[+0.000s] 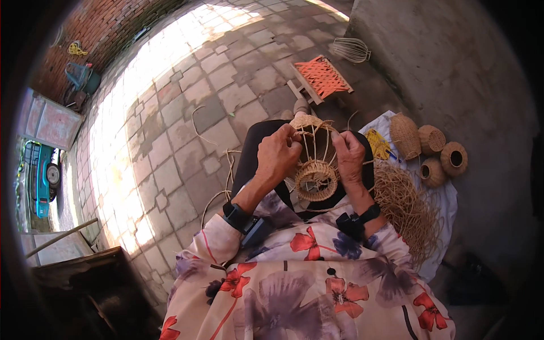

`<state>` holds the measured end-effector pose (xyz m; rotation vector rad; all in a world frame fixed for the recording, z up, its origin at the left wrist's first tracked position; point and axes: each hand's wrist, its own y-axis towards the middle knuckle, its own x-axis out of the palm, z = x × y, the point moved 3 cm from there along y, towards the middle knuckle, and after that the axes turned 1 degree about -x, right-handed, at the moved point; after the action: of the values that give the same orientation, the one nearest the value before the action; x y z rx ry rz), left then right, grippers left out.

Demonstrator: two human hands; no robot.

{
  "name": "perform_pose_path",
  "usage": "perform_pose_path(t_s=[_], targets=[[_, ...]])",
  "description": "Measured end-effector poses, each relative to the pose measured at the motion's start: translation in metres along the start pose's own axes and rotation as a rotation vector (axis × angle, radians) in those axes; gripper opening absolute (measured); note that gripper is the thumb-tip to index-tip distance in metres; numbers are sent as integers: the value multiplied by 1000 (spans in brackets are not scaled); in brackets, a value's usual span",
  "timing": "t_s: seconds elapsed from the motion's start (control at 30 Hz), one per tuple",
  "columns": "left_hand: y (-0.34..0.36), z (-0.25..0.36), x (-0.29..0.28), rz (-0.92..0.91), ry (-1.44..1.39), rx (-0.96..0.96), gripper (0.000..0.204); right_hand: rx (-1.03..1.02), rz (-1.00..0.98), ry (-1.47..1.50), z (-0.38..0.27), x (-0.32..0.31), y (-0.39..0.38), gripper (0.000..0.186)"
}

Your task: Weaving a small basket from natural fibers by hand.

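Head view, looking straight down into the lap: a half-woven basket frame sits on the person's knees at centre, its woven ring facing up and bare ribs running toward twelve o'clock. Left hand grips the frame's nine o'clock side, fingers curled tight around the ribs and a strand; right hand holds the three o'clock side, fingers closed on the rim and ribs. Both hands clamped on the work, then, wrist bands showing on each forearm. To weave well here, I'd judge the strand wants steady tension, each pass pressed snug against the last row, the ribs kept evenly spaced so the wall doesn't lean. Loose rattan strands trail off toward nine o'clock across the floor, and a thick bundle of fibre lies at four o'clock, just beside the right forearm, on a pale cloth. Out at three o'clock, finished small baskets cluster together on that cloth, near a rough grey wall. Up at twelve o'clock sits an orange woven stool and a bare wire frame. Underfoot it's a paved stone floor, sunlit at ten o'clock, brick wall beyond, and a blue vehicle at nine o'clock.
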<state>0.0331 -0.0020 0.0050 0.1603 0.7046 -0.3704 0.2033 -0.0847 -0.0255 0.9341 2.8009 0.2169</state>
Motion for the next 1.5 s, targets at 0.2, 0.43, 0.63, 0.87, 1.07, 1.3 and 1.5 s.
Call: perform_pose_path(t_s=[0.2,0.43,0.63,0.87,1.07,1.3,1.5], targets=[[-8,8,-7,-156,-210,-66,31,48,53,72,20,-5,0,24],[-56,-37,-42,61,108,-91,25,-4,39,-12,6,-7,-5,26],[-86,-225,-110,249,135,-383,31,-40,-28,-84,2,0,-16,25],[-84,-222,-99,14,-353,-863,54,-156,-105,-250,-14,-11,-30,20],[-60,-166,-101,27,59,-165,51,-157,-128,-229,-13,-15,-28,15],[-43,-17,-54,-116,74,401,17,-283,35,-141,-38,-23,-12,6],[-57,-25,-44,-69,186,472,11,-295,-43,-117,-50,-27,-5,4]])
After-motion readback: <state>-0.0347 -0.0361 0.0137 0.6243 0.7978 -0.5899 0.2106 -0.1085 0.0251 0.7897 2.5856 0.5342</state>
